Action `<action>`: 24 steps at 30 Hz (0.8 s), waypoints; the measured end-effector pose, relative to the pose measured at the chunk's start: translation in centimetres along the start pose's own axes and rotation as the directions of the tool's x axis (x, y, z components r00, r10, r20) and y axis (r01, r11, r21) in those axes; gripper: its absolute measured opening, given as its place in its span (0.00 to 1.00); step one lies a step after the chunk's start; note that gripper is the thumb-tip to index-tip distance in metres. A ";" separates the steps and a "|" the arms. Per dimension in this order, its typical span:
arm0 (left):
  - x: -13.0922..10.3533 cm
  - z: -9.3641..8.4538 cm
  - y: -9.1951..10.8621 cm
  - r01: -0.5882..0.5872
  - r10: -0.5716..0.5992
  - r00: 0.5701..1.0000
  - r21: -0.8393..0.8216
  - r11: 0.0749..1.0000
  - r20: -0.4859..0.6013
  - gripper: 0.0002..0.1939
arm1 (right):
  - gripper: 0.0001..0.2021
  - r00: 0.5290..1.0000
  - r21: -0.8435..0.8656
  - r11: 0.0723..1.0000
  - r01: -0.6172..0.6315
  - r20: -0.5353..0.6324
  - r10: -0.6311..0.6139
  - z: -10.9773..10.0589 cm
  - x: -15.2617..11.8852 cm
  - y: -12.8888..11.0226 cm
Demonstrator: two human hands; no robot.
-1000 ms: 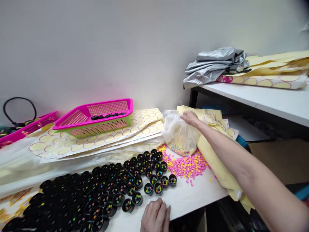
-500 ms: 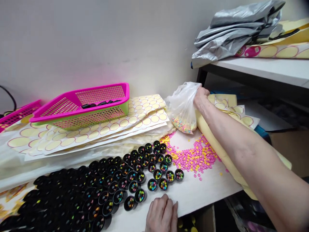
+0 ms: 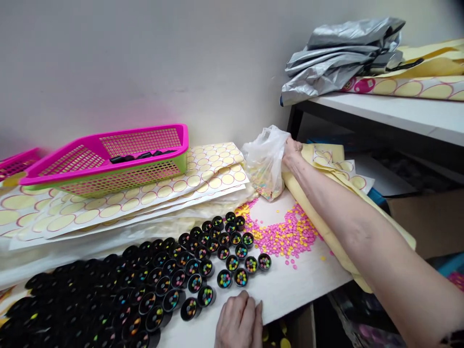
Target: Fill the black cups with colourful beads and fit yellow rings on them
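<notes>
My right hand [image 3: 291, 147] is closed on the gathered top of a thin white plastic bag [image 3: 266, 154]. Small multicoloured beads show through the bag's lower part, which hangs at the back of the table near the wall. At the table's front, my left hand [image 3: 239, 320] rests with its fingers curled together; whatever lies under them is hidden. Beside it stand many small black cups [image 3: 190, 308] in rough rows, with coloured beads inside. Loose pink and yellow pellets [image 3: 286, 232] lie spread on the table below the bag.
A pink and green plastic basket [image 3: 123, 169] with black pieces sits on sheets of round yellow stickers [image 3: 203, 178]. Right of the pellets lies a rolled yellow sheet [image 3: 319, 208]. A raised shelf [image 3: 395, 113] holds a folded silver bag [image 3: 333, 60]. The table's front edge runs past my left hand.
The view has shifted slightly, moving most things a little left. The bag's bottom has changed shape, and its beads look more spread out. My left hand stays on the table.
</notes>
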State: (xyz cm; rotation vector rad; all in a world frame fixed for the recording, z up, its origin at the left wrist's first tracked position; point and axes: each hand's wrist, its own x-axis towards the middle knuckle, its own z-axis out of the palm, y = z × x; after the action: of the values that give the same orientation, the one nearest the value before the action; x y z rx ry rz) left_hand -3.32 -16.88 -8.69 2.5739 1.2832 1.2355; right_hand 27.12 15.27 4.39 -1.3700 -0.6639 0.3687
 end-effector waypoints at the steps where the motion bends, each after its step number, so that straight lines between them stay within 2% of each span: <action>1: 0.2 -0.2 0.2 0.002 -0.002 1.000 -0.018 1.000 0.008 0.10 | 0.13 1.000 -0.068 0.998 -0.008 -0.028 0.006 -0.6 -0.2 -0.7; 3: 0.5 -0.6 0.6 0.004 -0.003 1.000 -0.029 1.000 0.024 0.10 | 0.11 0.994 -0.206 0.978 0.016 -0.099 -0.037 -2.2 -1.0 -2.7; 5: 0.8 -0.8 0.9 0.002 -0.001 0.999 -0.019 1.000 0.035 0.09 | 0.15 0.965 -0.352 0.912 0.212 -0.072 -0.252 -3.9 -2.9 -4.7; 6: 0.9 -0.9 1.0 0.004 -0.003 0.999 -0.012 1.000 0.039 0.09 | 0.13 0.925 -0.405 0.843 0.355 0.019 -0.380 -4.6 -4.4 -5.4; 7: 0.9 -1.0 1.1 0.007 -0.007 0.999 -0.004 1.000 0.043 0.08 | 0.10 0.860 -0.429 0.748 0.506 0.182 -0.477 -5.0 -6.1 -5.6; 8: 0.9 -1.0 1.2 0.012 -0.012 0.999 0.001 1.000 0.049 0.08 | 0.09 0.773 -0.401 0.662 0.633 0.379 -0.509 -5.3 -8.0 -5.4; 9: 0.9 -1.0 1.3 0.016 -0.017 0.998 0.002 1.000 0.056 0.08 | 0.11 0.672 -0.330 0.618 0.714 0.572 -0.471 -5.3 -10.0 -4.8; 10: 0.9 -1.0 1.3 0.023 -0.024 0.998 0.004 1.000 0.063 0.07 | 0.11 0.556 -0.256 0.610 0.750 0.743 -0.373 -5.1 -11.8 -3.8; 12: 0.9 -1.1 1.4 0.037 -0.037 0.996 0.007 0.999 0.079 0.06 | 0.11 0.361 -0.191 0.594 0.781 0.915 -0.181 -4.5 -15.0 -1.5; 13: 0.9 -1.2 1.4 0.042 -0.043 0.995 0.010 0.999 0.086 0.05 | 0.10 0.297 -0.184 0.574 0.798 0.949 -0.107 -4.3 -16.2 -0.4; 14: 0.9 -1.2 1.5 0.049 -0.050 0.994 0.013 0.999 0.093 0.04 | 0.11 0.261 -0.188 0.549 0.815 0.963 -0.058 -4.0 -17.1 0.6; 15: 0.9 -1.3 1.5 0.056 -0.058 0.993 0.016 0.998 0.100 0.03 | 0.12 0.237 -0.191 0.525 0.830 0.971 -0.022 -3.9 -17.7 1.3; 17: 0.9 -1.4 1.6 0.072 -0.074 0.990 0.021 0.997 0.117 0.01 | 0.13 0.229 -0.201 0.496 0.845 0.973 0.004 -3.8 -18.3 2.1; 24: 1.1 -1.2 1.5 0.087 -0.089 0.987 0.016 0.996 0.133 0.01 | 0.12 0.278 -0.275 0.401 0.874 0.959 0.053 -3.8 -19.2 2.5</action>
State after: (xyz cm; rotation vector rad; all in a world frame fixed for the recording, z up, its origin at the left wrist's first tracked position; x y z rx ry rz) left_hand -2.72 -17.56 -6.67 2.5273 1.3630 1.0256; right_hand 15.16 1.23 -2.51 -1.6322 -2.4669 0.2152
